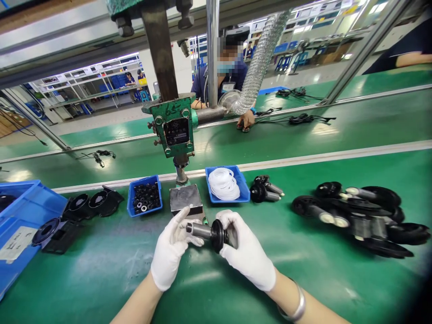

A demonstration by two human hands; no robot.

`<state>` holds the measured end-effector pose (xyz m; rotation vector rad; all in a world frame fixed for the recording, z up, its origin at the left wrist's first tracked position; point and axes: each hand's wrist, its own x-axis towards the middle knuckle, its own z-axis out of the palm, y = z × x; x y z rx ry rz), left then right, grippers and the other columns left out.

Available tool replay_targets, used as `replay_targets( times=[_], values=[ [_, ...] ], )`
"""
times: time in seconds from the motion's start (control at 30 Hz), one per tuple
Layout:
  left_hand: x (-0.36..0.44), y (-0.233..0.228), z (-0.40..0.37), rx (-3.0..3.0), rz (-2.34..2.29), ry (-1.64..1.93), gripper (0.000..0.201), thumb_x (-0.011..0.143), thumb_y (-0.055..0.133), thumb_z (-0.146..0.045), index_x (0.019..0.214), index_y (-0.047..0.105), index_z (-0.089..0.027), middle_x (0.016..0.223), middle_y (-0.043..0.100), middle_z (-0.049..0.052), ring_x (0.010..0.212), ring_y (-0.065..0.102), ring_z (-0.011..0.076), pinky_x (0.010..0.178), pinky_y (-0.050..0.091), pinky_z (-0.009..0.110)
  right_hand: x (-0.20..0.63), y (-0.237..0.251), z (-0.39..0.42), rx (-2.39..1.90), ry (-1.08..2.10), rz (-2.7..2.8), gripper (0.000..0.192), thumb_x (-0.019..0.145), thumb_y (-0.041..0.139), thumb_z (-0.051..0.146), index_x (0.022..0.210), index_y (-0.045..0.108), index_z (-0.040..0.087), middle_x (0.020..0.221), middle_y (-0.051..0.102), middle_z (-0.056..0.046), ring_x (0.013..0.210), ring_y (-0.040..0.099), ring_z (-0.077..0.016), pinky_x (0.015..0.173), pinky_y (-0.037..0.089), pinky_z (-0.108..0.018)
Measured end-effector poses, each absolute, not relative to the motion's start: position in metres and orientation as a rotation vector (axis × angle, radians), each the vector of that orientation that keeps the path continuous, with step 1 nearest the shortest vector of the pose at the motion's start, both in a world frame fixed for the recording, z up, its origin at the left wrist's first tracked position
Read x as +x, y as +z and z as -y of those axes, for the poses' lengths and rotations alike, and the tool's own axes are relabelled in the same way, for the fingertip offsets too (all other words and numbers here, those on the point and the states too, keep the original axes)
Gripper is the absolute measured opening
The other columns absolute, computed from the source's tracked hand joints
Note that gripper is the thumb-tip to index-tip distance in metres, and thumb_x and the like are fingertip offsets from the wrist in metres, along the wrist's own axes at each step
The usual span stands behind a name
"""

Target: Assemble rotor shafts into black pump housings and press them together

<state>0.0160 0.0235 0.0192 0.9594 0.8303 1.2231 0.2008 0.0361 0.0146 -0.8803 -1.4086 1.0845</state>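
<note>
In white gloves, both my hands are at the middle of the bench, in front of the press. My right hand [248, 254] is closed on a black disc-shaped part with a grey metal cylinder [202, 231], gripping it at the disc end. The cylinder lies nearly level and points left. Behind its free end is my left hand [170, 249], with fingers apart; whether they touch the cylinder I cannot tell. Just beyond my hands stands the metal block [185, 198] under the green press [175, 128].
A blue bin of small black rings [145, 198] and another of white plastic rings [224, 184] flank the press. Similar disc-and-cylinder parts [357, 216] are piled right. Black housings [60, 231] and a large blue crate [20, 243] stand left. A co-worker's hand [246, 119] is across the bench.
</note>
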Motion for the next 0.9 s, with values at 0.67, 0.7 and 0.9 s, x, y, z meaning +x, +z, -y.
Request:
replay_targets(
  times=[0.67,0.7,0.9],
  values=[
    [-0.112,0.080,-0.054,1.811,-2.840,1.044,0.037,0.089,0.042,-0.013,0.123,0.057,-0.010,0.155,0.029,0.017,0.142,0.031,0.0306,0.115,0.030,0.046,0.219,-0.010,-0.053,-0.960,1.103,1.365,0.039,0.069,0.075,0.049,0.093,0.056,0.024,0.090,0.061,-0.008,0.080,0.062,-0.0274,0.067,0.054,-0.034],
    [-0.135,0.080,-0.061,1.778,-2.934,0.898,0.033,0.088,0.049,-0.017,0.117,0.061,-0.007,0.154,0.028,0.022,0.142,0.025,0.0389,0.114,0.027,0.056,0.218,-0.011,-0.053,-0.955,1.116,1.372,0.038,0.070,0.075,0.048,0.093,0.057,0.024,0.089,0.061,-0.007,0.080,0.062,-0.0269,0.067,0.054,-0.033],
    [-0.192,0.062,-0.060,2.047,-2.823,0.339,0.017,0.075,0.071,-0.022,0.089,0.072,-0.012,0.139,0.052,0.020,0.139,0.026,0.0461,0.112,0.016,0.064,0.214,-0.009,-0.052,-0.937,1.152,1.389,0.034,0.069,0.075,0.042,0.091,0.057,0.024,0.092,0.062,-0.007,0.083,0.061,-0.0265,0.072,0.054,-0.033]
  ],
)
